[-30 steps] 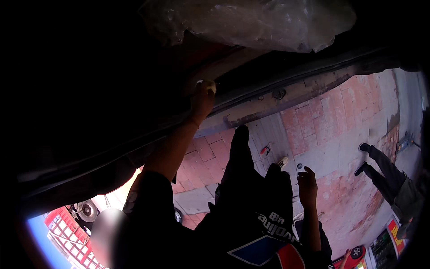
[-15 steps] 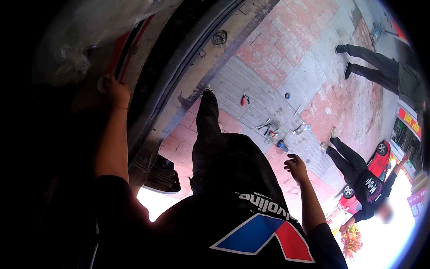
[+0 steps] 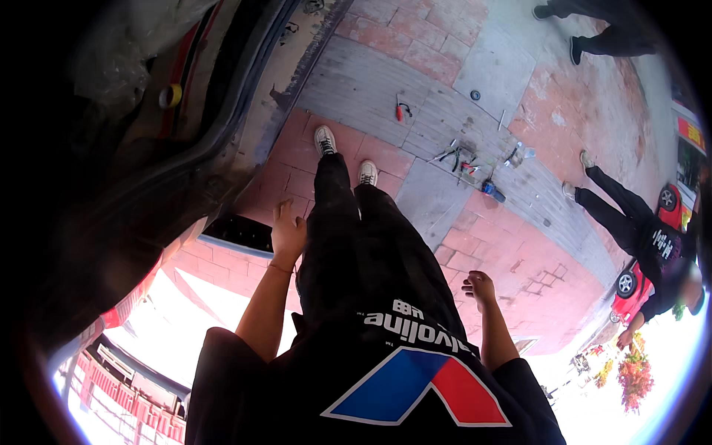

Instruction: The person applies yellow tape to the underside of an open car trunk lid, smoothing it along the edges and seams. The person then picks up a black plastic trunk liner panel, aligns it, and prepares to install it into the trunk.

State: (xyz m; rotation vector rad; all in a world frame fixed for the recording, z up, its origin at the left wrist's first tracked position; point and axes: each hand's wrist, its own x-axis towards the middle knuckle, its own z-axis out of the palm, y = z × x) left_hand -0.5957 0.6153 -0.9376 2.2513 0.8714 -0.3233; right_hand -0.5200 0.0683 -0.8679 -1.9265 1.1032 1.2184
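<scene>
My left hand (image 3: 288, 228) hangs beside my left thigh, empty, its fingers extended and apart. Out to the other side, my right hand (image 3: 479, 288) is held low with its fingers loosely bent and apart, and I see nothing in it. A yellow roll of tape (image 3: 170, 96) rests inside the vehicle's opening, on a surface with a red and black stripe. That roll is away from both hands. Dark vehicle bodywork (image 3: 256, 111) with a worn sill edge curves along the left side.
On the paving lie a red-handled tool (image 3: 403, 111), a cluster of hand tools (image 3: 466, 165), a blue object (image 3: 492, 190) and a small dark ring (image 3: 475, 95). One person (image 3: 653, 230) stands at the right; another person's legs (image 3: 593, 30) show at top right. A red car (image 3: 630, 289) is behind.
My left hand has let go of the round roll inside the vehicle and come back beside my leg. The view has shifted, and both my shoes now show on the paving.
</scene>
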